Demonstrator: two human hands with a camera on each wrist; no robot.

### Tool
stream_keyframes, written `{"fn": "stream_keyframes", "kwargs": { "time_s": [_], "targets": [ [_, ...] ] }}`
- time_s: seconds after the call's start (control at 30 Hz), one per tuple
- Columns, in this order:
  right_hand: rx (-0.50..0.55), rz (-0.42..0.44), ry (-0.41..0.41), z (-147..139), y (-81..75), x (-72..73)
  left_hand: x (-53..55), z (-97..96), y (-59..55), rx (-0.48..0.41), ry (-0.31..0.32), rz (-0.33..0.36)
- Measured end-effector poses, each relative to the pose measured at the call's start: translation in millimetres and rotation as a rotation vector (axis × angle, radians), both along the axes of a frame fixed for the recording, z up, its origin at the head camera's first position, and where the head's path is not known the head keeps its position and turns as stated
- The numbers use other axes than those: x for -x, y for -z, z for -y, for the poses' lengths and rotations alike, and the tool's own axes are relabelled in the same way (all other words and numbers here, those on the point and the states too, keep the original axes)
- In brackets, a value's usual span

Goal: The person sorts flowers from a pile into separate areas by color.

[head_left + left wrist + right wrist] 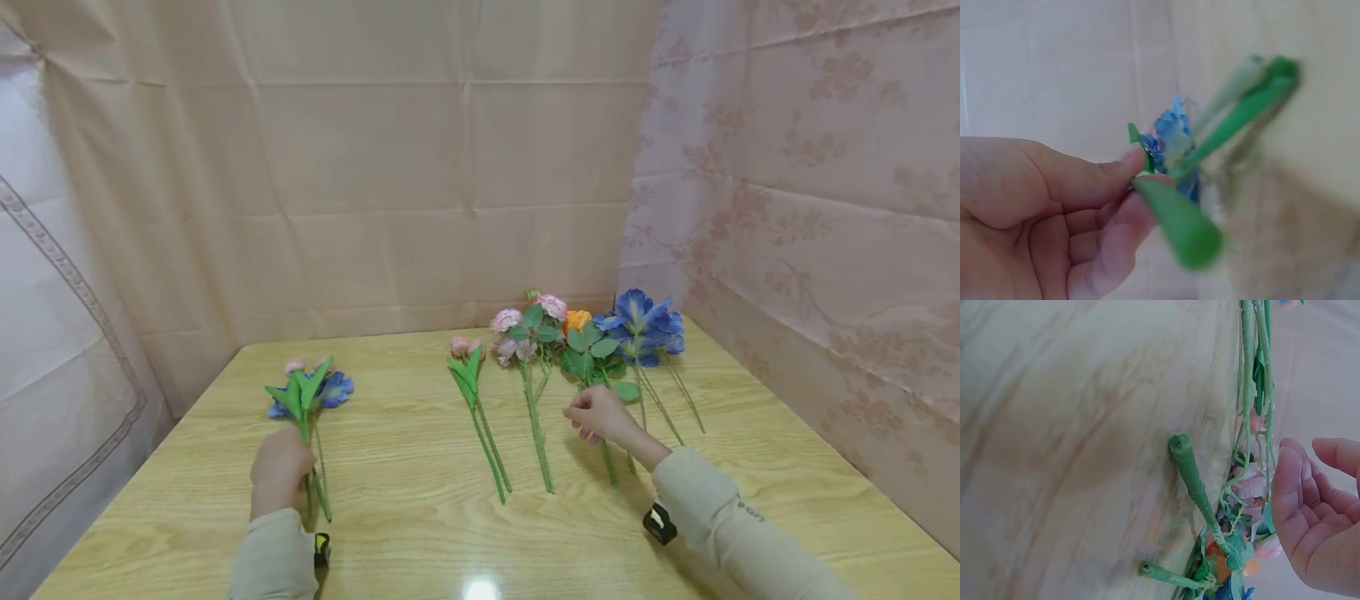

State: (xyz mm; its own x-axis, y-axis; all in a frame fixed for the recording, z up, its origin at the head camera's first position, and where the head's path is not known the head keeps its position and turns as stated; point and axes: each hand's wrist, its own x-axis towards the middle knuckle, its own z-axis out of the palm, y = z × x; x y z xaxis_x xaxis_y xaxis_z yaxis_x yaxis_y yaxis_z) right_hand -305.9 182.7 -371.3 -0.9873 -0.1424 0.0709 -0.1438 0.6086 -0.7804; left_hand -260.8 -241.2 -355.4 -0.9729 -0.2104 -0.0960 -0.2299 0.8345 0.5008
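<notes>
At the left of the table, my left hand (281, 467) pinches green stems between thumb and fingers. Pink tulips (294, 367) with green leaves and a blue flower (335, 389) lie together there; in the left wrist view a thick green stem (1188, 231) passes between thumb and fingertips. My right hand (600, 414) hovers over the stems of the orange flowers (577, 321), its fingers loosely curled around nothing. In the right wrist view, thumb and fingers are apart, beside the green stems (1191, 478).
Two pink tulips (467, 375) lie mid-table, with pink many-petalled flowers (551, 307) just right of them. Blue flowers (641, 325) on thin stems lie at the back right. Curtains hang behind the wooden table (405, 533) and at both sides.
</notes>
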Motion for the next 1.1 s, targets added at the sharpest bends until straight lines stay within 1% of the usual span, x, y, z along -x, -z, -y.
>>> {"fn": "stream_keyframes", "kwargs": {
  "time_s": [0.1,0.2,0.3,0.47,0.6,0.73,0.83,0.9,1.0,1.1],
  "targets": [
    [0.003,0.009,0.002,0,1.2,0.1,-1.5,-1.1,-4.7,-0.029,0.006,-0.044],
    [0.0,0.01,0.005,1,1.5,-0.6,-2.3,-3.0,-9.6,-0.059,0.035,-0.088],
    [0.001,0.009,0.005,1,1.4,-1.5,-2.3,-5.6,-12.8,-0.069,0.052,-0.119],
    [0.019,0.013,0.001,2,1.6,-2.7,-0.2,-12.3,-13.8,-0.04,0.072,-0.176],
    [0.032,0.007,-0.005,3,2.4,-3.6,2.2,-19.8,-12.4,-0.08,0.102,-0.216],
    [0.041,0.006,-0.011,6,3.0,-4.5,3.4,-31.6,-13.3,-0.202,0.119,-0.249],
    [0.043,0.011,-0.016,8,3.1,-5.5,2.3,-44.0,-16.0,-0.248,0.14,-0.263],
    [0.046,0.015,-0.022,10,3.1,-6.2,0.8,-52.9,-18.3,-0.255,0.159,-0.275],
    [0.06,0.019,-0.045,13,2.6,-7.6,-2.5,-65.9,-22.8,-0.252,0.193,-0.327],
    [0.086,0.027,-0.09,17,0.4,-8.1,-5.9,-76.6,-27.4,-0.283,0.221,-0.362]
  ]
}}
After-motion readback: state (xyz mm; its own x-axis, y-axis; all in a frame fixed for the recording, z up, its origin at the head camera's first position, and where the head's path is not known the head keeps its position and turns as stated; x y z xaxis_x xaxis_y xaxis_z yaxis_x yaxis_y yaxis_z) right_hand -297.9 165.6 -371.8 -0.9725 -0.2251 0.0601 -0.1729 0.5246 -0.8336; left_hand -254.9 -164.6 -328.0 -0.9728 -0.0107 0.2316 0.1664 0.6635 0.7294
